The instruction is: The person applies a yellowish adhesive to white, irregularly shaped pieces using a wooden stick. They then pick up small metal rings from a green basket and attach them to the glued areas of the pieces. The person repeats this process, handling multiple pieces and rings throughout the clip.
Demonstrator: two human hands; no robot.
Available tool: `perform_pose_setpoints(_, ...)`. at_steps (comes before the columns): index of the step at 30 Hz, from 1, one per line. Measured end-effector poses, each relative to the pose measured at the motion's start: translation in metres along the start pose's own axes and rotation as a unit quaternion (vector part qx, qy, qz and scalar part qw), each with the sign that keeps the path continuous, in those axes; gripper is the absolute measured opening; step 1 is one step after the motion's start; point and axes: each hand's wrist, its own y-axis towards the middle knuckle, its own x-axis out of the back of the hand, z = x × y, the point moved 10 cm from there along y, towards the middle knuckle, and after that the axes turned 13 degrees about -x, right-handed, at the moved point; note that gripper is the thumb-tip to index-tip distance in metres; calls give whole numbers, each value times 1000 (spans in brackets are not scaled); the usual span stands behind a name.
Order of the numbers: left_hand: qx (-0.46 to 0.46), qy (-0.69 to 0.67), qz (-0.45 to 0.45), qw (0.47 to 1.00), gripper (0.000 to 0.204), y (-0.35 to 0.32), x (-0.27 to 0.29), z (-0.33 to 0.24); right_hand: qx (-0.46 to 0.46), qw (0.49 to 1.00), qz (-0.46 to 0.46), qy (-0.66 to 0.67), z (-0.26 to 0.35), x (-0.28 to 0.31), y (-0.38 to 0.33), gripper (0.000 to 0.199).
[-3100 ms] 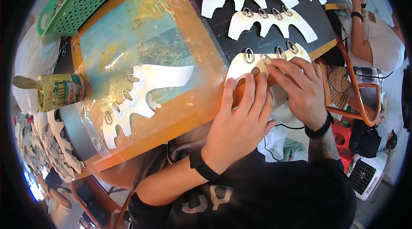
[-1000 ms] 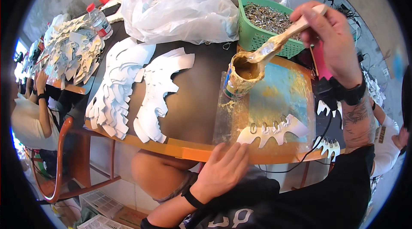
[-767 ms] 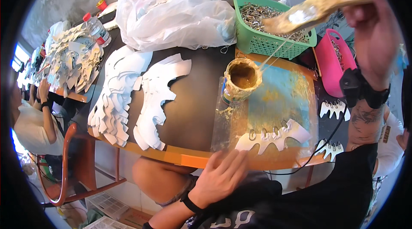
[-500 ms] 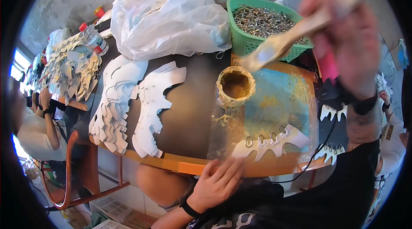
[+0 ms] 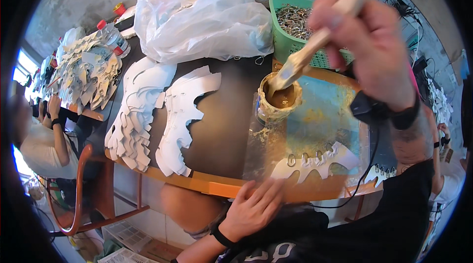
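Note:
My right hand (image 5: 367, 41) grips the wooden handle of a glue-caked brush (image 5: 300, 61). The brush slants down to the left, and its tip is inside the mouth of a crusted pot (image 5: 276, 112) of yellowish-brown glue. At the table's front edge lies my left hand (image 5: 253, 210), fingers stretched out, holding nothing. Just beyond it is a white scalloped piece (image 5: 320, 167) with several metal rings standing along its upper side. It rests near the front of a glue-stained sheet (image 5: 325, 115).
A green basket (image 5: 281, 36) of metal rings stands behind the pot. Overlapping white pieces (image 5: 133, 110) and a smaller stack (image 5: 180, 120) lie to the left. A white plastic bag (image 5: 202, 21) sits at the back. Other people work at far left and right; a dark cable (image 5: 362, 179) hangs at the front right.
My right hand has moved left and down, bringing the brush tip from above the pot's rim into its mouth. My left hand has stayed at the table edge.

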Motion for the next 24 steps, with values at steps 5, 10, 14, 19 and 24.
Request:
perform_pose_setpoints(5, 2, 0, -5, 1000, 45, 0, 3, 0, -18, 998, -24, -52, 26, 20, -14, 27)
perform_pose_setpoints(10, 13, -21, -36, 999, 47, 0, 8, -1, -99, 986, 90, -96, 13, 1, -27, 25)
perform_pose_setpoints(14, 53, -16, -70, 996, 46, -2, 17, 0, -116, 978, 100, -141, 22, 13, -44, 24)
perform_pose_setpoints(19, 62, -52, -134, 988, 46, 3, 23, -4, -59, 992, -40, -101, 45, 61, -72, 29)
perform_pose_setpoints(24, 69, -70, -217, 971, 49, 4, 21, -5, 0, 990, -75, -116, 67, 79, -99, 35)
